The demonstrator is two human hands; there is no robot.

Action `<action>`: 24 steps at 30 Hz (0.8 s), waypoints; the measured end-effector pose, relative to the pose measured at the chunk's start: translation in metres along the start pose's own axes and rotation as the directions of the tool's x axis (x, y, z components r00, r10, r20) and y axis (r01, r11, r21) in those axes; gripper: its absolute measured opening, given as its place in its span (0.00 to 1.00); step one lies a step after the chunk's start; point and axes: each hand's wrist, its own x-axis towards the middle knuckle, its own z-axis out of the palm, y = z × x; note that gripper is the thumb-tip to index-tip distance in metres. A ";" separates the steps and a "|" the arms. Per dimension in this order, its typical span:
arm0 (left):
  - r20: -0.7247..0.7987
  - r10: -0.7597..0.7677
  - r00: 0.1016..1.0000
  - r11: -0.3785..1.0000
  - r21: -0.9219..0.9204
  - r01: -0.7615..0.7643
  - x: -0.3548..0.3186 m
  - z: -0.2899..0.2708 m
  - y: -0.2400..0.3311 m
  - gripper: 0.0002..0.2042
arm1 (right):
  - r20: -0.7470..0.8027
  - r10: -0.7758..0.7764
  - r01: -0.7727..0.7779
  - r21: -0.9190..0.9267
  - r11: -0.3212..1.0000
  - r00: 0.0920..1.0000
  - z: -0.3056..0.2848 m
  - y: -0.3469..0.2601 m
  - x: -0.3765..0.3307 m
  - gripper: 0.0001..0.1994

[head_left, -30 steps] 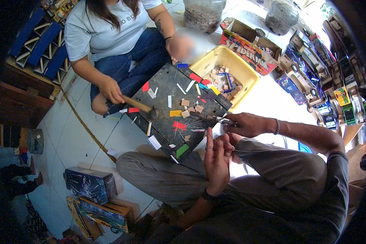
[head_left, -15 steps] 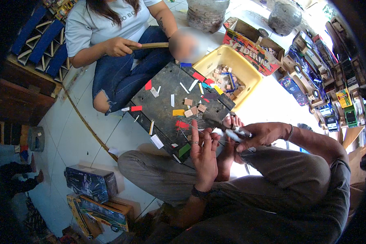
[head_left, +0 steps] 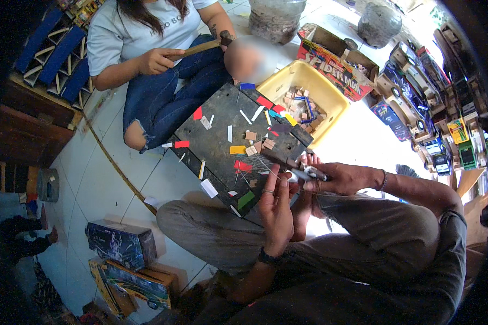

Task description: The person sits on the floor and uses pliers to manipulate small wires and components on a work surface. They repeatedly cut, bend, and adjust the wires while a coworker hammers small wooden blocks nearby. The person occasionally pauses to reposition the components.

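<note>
In my right hand (head_left: 344,179) is a dark metal hand tool (head_left: 282,160), pliers-like, with whitish handles; its jaw end points left over the board. My left hand (head_left: 276,211) is close beside it, thumb and fingers pinched together on a thin wire (head_left: 272,170). Below the tool lies a dark low worktable (head_left: 200,143). Several wires (head_left: 249,162), small wooden blocks (head_left: 251,136) and coloured strips, including a yellow strip (head_left: 237,149) and a green piece (head_left: 246,199), are spread on it. My fingers partly hide the tool's handles.
Across the worktable, another person (head_left: 162,70) sits holding a hammer (head_left: 203,47). A yellow tub (head_left: 336,111) of wooden blocks stands at the far right, beside a printed carton (head_left: 336,67). Toy trucks (head_left: 404,81) line the right. Two boxes (head_left: 119,244) lie at lower left.
My right hand has turned the tool, and its jaws now reach further left over the worktable. My left fingers have closed from a more spread pose. The other person's hammer has risen.
</note>
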 end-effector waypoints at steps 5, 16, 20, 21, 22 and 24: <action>0.037 0.035 0.999 0.995 0.093 -0.039 0.000 0.002 0.005 0.17 | -0.022 0.036 -0.036 0.015 0.999 0.999 -0.014 0.003 0.001 0.24; 0.160 -0.007 0.987 0.949 0.311 -0.044 0.000 0.002 0.004 0.14 | 0.017 -0.086 0.087 -0.054 0.995 0.996 -0.009 0.021 0.003 0.24; 0.169 -0.029 0.985 0.951 0.309 -0.025 0.000 0.002 0.002 0.14 | 0.007 -0.067 0.067 -0.038 0.997 0.998 -0.003 0.025 0.005 0.25; 0.171 -0.034 0.985 0.949 0.313 -0.022 0.000 0.002 0.001 0.14 | -0.011 -0.095 0.095 -0.027 0.995 0.995 -0.001 0.027 0.006 0.22; 0.173 -0.025 0.985 0.946 0.324 -0.033 0.000 0.002 0.001 0.14 | -0.032 -0.120 0.119 -0.042 0.992 0.992 0.000 0.028 0.006 0.20; 0.170 -0.023 0.985 0.941 0.336 -0.037 0.000 0.001 0.001 0.13 | -0.050 -0.140 0.138 -0.053 0.989 0.989 0.002 0.030 0.007 0.20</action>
